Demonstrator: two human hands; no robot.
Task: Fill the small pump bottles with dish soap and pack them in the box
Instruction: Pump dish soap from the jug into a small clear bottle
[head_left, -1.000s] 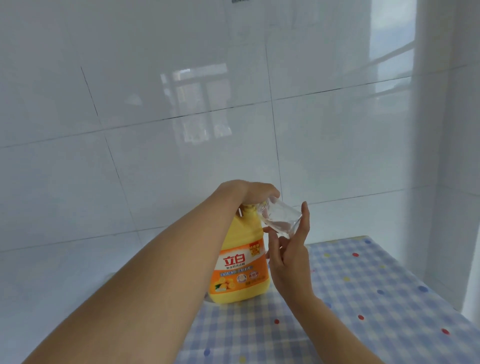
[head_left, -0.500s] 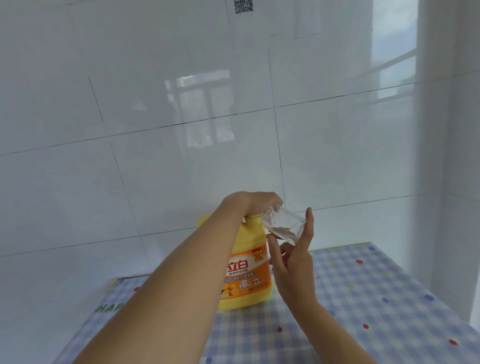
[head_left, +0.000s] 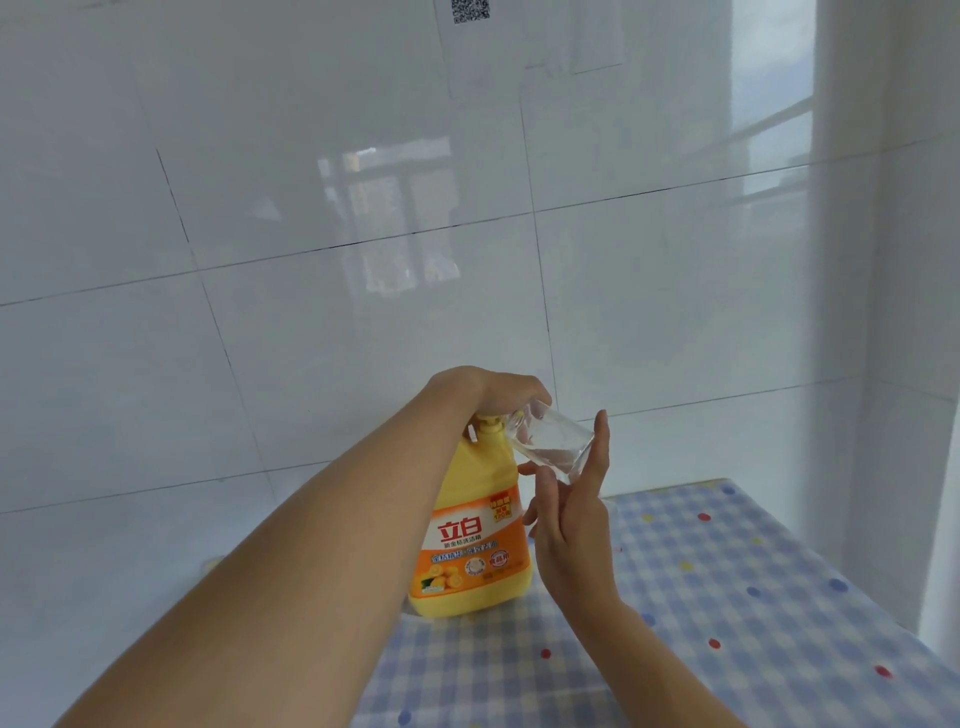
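Your right hand (head_left: 569, 525) holds the small clear bottle (head_left: 550, 440) tilted, so its mouth meets the pump spout. Just behind, your left hand (head_left: 493, 391) closes over the pump of the yellow soap bottle (head_left: 470, 535), standing on the checked cloth (head_left: 727, 597).

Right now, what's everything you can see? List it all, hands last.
soap jug: 1, yellow with orange label, upright on the cloth at the wall.
small bottle: 1, clear, tilted, mouth at the jug's pump.
cloth: 1, blue-white check with coloured dots, covering the table.
wall: white glossy tiles, behind and at right.
QR code: 1, black, top of wall.
left hand: on the jug's pump top.
right hand: holding the small bottle.
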